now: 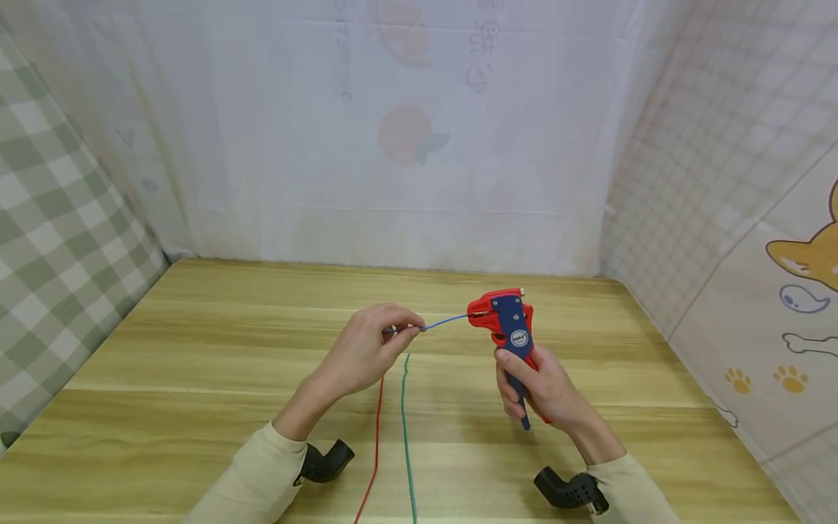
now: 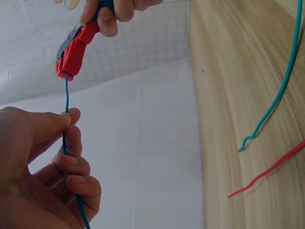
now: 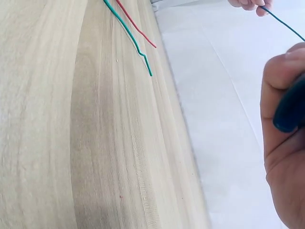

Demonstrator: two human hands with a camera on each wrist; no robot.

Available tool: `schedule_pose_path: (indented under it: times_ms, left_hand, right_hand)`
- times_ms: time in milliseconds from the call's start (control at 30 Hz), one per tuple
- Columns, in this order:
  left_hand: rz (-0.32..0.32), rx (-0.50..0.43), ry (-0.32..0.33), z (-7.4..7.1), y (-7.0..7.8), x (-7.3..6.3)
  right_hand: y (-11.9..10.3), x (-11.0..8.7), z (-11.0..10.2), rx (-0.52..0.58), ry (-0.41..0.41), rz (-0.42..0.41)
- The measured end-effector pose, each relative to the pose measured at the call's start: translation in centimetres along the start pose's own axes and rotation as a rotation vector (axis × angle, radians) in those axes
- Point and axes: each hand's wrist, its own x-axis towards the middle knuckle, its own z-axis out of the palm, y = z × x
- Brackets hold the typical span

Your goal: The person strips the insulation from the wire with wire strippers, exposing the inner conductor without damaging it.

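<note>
A blue wire [image 1: 445, 321] runs between the two hands above the table. My left hand [image 1: 366, 349] pinches it between thumb and forefinger, and in the left wrist view its tail passes down along the other curled fingers. The wire's right end enters the nose of a red and dark blue wire stripper [image 1: 513, 327]. Round the handle of that tool my right hand [image 1: 540, 386] is wrapped, holding it upright with the nose toward the left. The wire's tip is hidden inside the stripper's nose.
On the wooden table [image 1: 229, 327] lie a red wire [image 1: 377, 437] and a green wire [image 1: 406, 429], side by side, running to the near edge. The green one has a kink near its far end. A white curtain [image 1: 294, 145] hangs behind the table.
</note>
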Motion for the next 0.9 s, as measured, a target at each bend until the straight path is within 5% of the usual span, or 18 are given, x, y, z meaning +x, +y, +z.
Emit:
schedule_pose_path:
  times_ms: [367, 567, 900]
  left_hand:
    - [-0.023, -0.004, 0.022, -0.1, 0.1, 0.0]
    - [-0.059, -0.001, 0.018, -0.1, 0.0, 0.1]
    - [-0.284, 0.039, -0.115, 1.1, 0.0, 0.2]
  right_hand:
    - [-0.2, 0.0, -0.6, 0.088, -0.111, 0.019]
    - [-0.4, -0.2, -0.8, 0.008, -0.069, 0.043]
    - [-0.5, -0.5, -1.8, -0.180, 0.076, 0.090]
